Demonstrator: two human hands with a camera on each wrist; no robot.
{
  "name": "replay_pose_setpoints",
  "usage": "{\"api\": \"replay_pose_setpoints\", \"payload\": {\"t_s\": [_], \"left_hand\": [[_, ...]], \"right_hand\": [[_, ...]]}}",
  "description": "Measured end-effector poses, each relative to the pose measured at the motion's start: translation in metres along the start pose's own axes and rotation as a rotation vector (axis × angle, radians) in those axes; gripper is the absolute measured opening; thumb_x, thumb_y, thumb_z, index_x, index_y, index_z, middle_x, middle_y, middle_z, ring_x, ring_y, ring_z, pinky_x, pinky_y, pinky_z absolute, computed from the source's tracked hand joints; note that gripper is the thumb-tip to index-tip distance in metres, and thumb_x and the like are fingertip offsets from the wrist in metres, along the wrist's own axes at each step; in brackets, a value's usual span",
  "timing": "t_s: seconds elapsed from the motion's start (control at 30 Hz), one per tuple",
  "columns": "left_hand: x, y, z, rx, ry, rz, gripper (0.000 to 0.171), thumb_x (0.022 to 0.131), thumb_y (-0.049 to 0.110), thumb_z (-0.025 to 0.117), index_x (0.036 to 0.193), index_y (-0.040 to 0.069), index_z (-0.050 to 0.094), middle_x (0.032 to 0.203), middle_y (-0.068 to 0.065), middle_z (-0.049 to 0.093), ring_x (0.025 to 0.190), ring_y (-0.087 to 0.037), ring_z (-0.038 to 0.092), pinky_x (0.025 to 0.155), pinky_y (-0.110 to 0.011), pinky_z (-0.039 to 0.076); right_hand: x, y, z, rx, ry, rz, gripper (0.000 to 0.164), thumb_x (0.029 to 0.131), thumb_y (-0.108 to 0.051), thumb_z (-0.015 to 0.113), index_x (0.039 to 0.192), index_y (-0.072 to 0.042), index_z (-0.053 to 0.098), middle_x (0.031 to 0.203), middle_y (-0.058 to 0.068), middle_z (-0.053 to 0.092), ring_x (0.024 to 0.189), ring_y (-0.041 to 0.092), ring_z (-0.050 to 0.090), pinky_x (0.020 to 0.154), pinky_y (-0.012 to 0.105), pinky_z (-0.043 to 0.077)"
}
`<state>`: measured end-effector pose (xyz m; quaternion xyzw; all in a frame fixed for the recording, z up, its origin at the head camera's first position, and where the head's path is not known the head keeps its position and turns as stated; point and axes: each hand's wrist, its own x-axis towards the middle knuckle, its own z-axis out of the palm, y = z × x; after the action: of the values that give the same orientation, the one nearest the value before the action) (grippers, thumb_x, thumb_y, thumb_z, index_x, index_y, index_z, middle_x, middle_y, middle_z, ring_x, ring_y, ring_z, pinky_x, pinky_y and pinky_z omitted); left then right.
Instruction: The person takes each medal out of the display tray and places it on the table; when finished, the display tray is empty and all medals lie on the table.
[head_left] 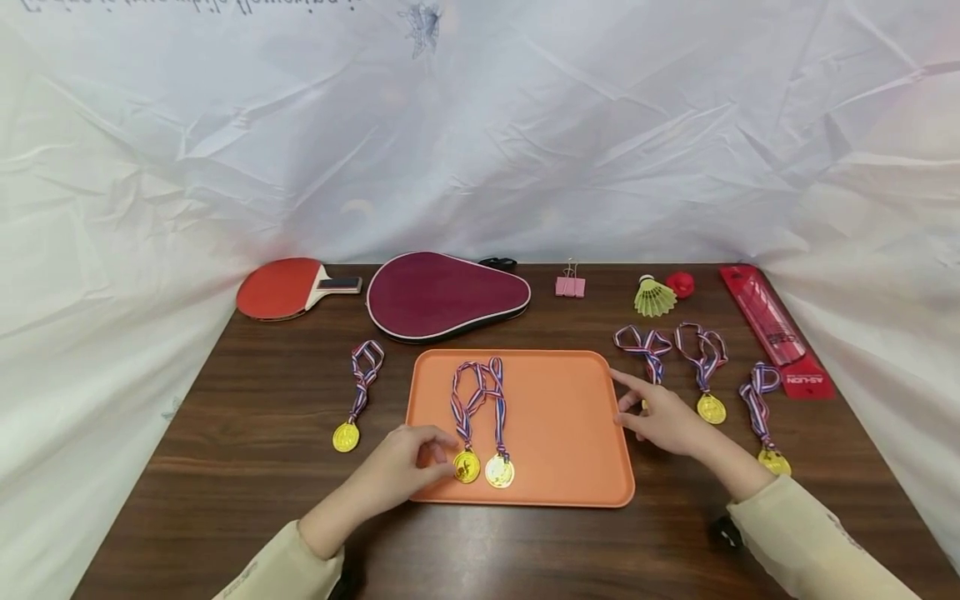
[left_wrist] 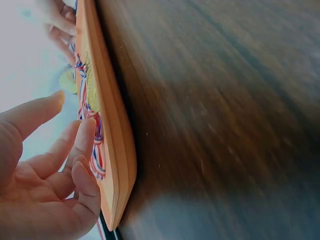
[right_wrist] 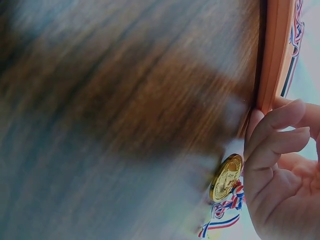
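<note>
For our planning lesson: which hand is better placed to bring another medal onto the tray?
Probably the right hand: beside the orange tray, it has a loose gold medal close by. The left hand is nearest two medals already on the tray.

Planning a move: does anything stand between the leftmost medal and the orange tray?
In the head view, the left hand crosses between the gold disc and the near left corner of the orange tray; between the ribbon and tray, only bare tabletop.

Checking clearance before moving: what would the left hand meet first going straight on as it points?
Probably the nearer gold medal on the orange tray, just ahead of the left hand in the head view; the hand's exact height is unclear.
</note>
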<state>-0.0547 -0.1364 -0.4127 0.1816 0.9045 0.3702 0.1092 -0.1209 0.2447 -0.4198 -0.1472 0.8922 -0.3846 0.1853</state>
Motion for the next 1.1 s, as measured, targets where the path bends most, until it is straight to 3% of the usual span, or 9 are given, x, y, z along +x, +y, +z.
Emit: {"api": "replay_pose_setpoints", "payload": {"t_s": [0.23,0.43,0.6,1.1], "left_hand": [[0.006,0.002,0.009,-0.039,0.004,-0.014,0.027,0.067,0.014,0.077,0.091,0.012,0.065,0.070,0.003,0.056,0.062,-0.014,0.050,0.056,-0.023,0.039],[0.009,0.003,0.014,-0.019,-0.001,-0.025,0.035,0.061,0.019,0.082,0.089,0.011,0.064,0.069,0.002,0.054,0.061,-0.011,0.049,0.055,-0.022,0.039],[0.010,0.002,0.016,0.007,-0.019,-0.037,0.036,0.061,0.024,0.082,0.088,0.013,0.062,0.069,0.003,0.053,0.061,-0.009,0.048,0.054,-0.022,0.040],[0.008,0.000,0.017,0.065,0.009,-0.004,0.033,0.063,0.018,0.081,0.086,0.017,0.058,0.070,0.006,0.052,0.061,-0.007,0.047,0.055,-0.021,0.039]], "right_hand": [[0.001,0.002,0.001,0.017,-0.011,0.002,0.065,0.084,-0.008,0.060,0.140,-0.012,0.028,0.085,0.005,0.055,0.050,0.021,0.054,0.047,0.030,0.043],[0.000,0.002,0.001,0.028,-0.011,0.011,0.065,0.084,-0.008,0.061,0.140,-0.012,0.028,0.085,0.006,0.055,0.050,0.021,0.054,0.047,0.030,0.043],[0.000,0.002,0.001,0.043,-0.005,0.007,0.065,0.084,-0.007,0.060,0.141,-0.012,0.028,0.085,0.007,0.055,0.051,0.023,0.054,0.047,0.030,0.043],[-0.001,0.003,0.001,0.064,0.006,0.006,0.065,0.083,-0.006,0.061,0.140,-0.011,0.029,0.085,0.008,0.056,0.050,0.022,0.054,0.048,0.030,0.044]]}}
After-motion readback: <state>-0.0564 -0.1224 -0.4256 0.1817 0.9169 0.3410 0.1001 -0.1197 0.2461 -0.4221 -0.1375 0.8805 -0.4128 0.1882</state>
